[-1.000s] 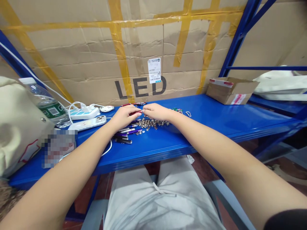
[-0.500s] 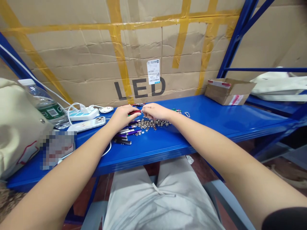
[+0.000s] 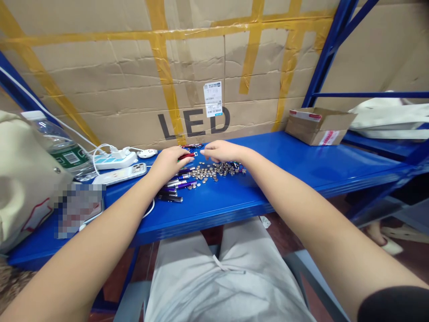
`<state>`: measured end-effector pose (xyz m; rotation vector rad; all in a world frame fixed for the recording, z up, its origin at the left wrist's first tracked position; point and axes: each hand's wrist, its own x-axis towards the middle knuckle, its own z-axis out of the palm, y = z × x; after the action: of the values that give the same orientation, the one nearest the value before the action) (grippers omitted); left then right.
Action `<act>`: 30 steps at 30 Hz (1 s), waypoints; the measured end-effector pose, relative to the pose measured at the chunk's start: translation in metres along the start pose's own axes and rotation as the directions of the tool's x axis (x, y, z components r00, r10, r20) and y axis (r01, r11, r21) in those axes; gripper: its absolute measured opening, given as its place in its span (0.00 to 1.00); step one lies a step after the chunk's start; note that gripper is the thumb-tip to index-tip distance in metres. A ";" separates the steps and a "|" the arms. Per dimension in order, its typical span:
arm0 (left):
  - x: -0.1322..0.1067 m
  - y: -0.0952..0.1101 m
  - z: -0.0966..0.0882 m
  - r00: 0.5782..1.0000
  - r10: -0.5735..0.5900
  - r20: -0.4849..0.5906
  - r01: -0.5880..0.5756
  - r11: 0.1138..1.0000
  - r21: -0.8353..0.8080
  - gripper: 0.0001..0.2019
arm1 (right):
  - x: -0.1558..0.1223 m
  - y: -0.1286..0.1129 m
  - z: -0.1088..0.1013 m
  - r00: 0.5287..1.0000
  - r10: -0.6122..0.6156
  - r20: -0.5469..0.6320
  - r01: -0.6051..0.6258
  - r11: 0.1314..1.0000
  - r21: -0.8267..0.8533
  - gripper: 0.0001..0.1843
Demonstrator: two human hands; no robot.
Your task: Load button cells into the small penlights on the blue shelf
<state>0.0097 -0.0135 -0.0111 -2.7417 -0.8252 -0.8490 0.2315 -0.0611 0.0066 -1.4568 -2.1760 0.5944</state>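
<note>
My left hand is closed round a slim red metal tube that looks like a pen light. Its silver end points right, toward my right hand. The fingers of my right hand are curled with the tips close together, a little apart from the tube; anything between them is too small to make out. Below both hands lies a loose pile of small silver button cells. Several more pen-shaped tubes, purple, silver and black, lie in a row left of the pile.
A phone, a white power strip with cables, a bottle and a cream bag crowd the left side. At the right back stands an open carton. A taped cardboard wall closes the back of the blue shelf.
My right hand has moved slightly right, away from the tube's end, leaving a small gap. The carabiner clip beyond my right wrist is now out of sight. My left hand keeps the red tube.
</note>
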 end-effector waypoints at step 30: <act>0.000 0.000 -0.007 0.968 -0.134 0.214 0.144 0.989 -0.031 0.15 | -0.024 0.054 -0.068 0.706 0.684 -0.184 -0.661 0.542 -0.519 0.14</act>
<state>0.0066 -0.0160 -0.0058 -2.8783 -1.0605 -0.6123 0.3190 -0.0573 0.0270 -2.6864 -1.8094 0.1961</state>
